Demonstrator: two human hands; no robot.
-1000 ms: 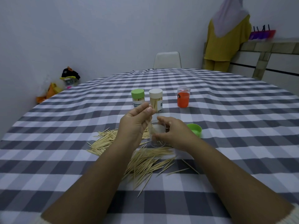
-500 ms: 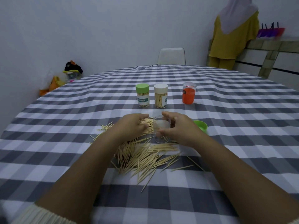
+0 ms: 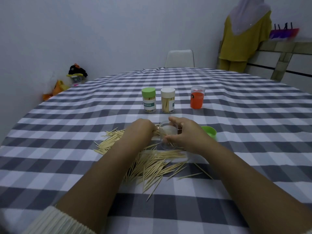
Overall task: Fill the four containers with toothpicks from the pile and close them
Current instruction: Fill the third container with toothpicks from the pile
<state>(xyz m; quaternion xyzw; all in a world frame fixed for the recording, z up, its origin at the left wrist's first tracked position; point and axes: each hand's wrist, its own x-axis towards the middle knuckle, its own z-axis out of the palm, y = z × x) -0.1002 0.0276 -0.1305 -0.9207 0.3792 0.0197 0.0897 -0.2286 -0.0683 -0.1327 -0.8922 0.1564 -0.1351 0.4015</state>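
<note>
Right hand (image 3: 187, 132) fingers grip clear container (image 3: 168, 137), keep upright; left hand (image 3: 140, 130) on pile (image 3: 148, 162) at 9 o'clock, grip unclear—gather aligned.

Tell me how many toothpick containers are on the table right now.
4: green-lidded container and white-lidded container side by side at the back, orange container to their right, and clear open container gripped by the right hand.

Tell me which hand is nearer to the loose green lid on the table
Right. The right hand holds the clear container just left of the green lid; the left hand is farther away, on the toothpick pile.
</note>
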